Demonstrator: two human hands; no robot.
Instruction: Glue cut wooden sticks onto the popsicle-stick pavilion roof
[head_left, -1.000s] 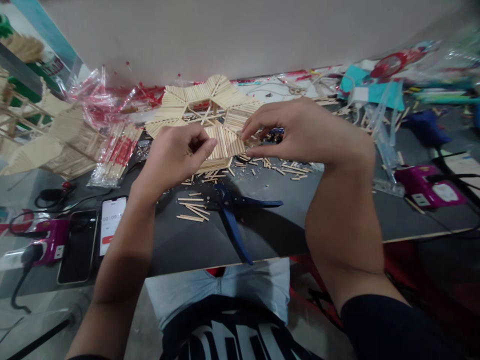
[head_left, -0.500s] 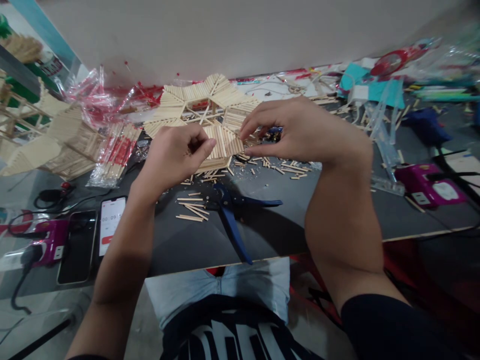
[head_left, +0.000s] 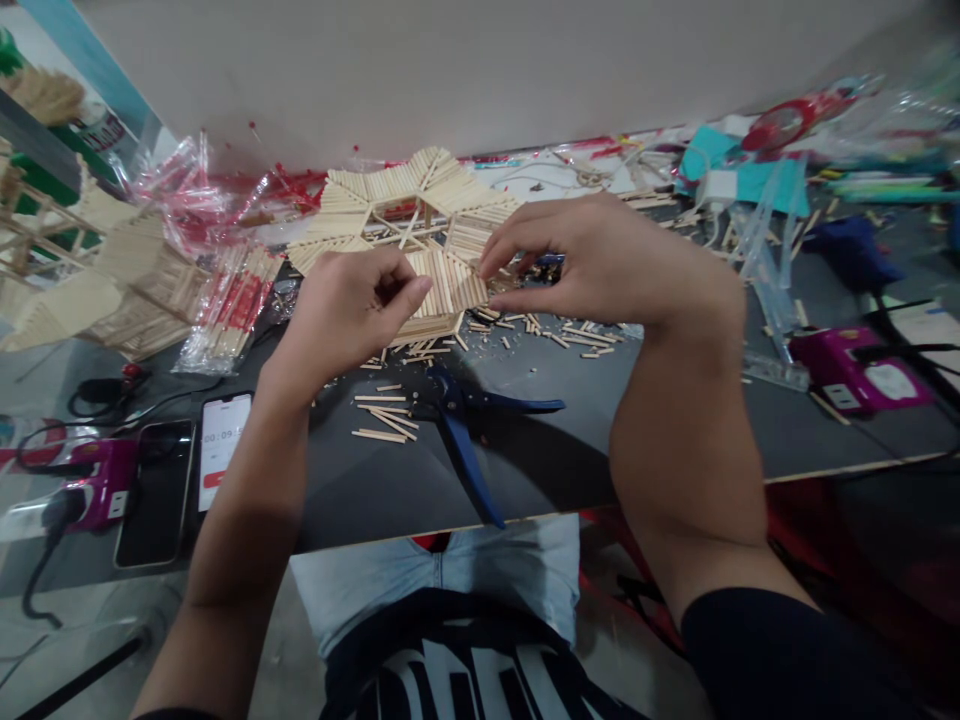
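Note:
A flower-shaped model built of thin wooden sticks (head_left: 450, 287) stands on the dark tabletop in front of me. My left hand (head_left: 367, 295) is closed at the left side of its nearest panel, fingers curled and thumb along the edge. At the panel's right edge, the fingertips and thumb of my right hand (head_left: 536, 262) pinch the corner. The curled left fingers hide part of the panel. Close below lies a blue-handled cutter (head_left: 465, 430), with several cut sticks (head_left: 384, 420) at its left.
Another stick model (head_left: 127, 275) stands far left, beside a plastic bag of sticks (head_left: 229, 305). Stick offcuts (head_left: 577, 335) are scattered at right. Two phones (head_left: 154, 490) and a purple power adapter (head_left: 101, 485) lie front left; a second purple adapter (head_left: 859, 370) is at right.

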